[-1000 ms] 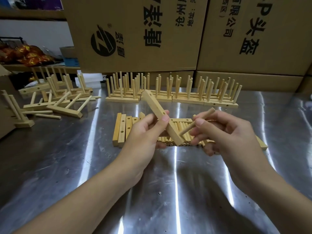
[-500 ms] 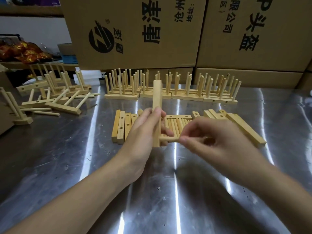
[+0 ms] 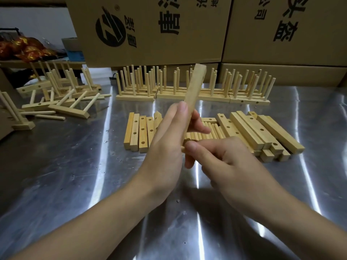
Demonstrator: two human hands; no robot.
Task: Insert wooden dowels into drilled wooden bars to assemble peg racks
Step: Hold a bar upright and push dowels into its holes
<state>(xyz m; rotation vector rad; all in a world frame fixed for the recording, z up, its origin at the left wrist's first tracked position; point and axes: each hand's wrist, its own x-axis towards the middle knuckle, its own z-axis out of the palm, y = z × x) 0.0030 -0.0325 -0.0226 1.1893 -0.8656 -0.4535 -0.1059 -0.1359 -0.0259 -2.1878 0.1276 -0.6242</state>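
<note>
Pale bar point(image 3: 191, 98) stands near upright, dowel point(image 3: 182, 148) at its lower end; drilled bars point(image 3: 139, 132) lie flat behind it.

A shiny metal counter point(image 3: 75, 175) is seen. Near the middle, bars with holes point(image 3: 139, 134) are laid flat, side by side. Close by, a bunch of short dowels point(image 3: 216, 132) is piled, and more bars point(image 3: 249, 132) are stacked on the right. Finished racks point(image 3: 234, 95) are stood in a row at the back. On the left, other racks point(image 3: 69, 111) are tipped over, with loose dowels point(image 3: 49, 116) scattered near them.
</note>
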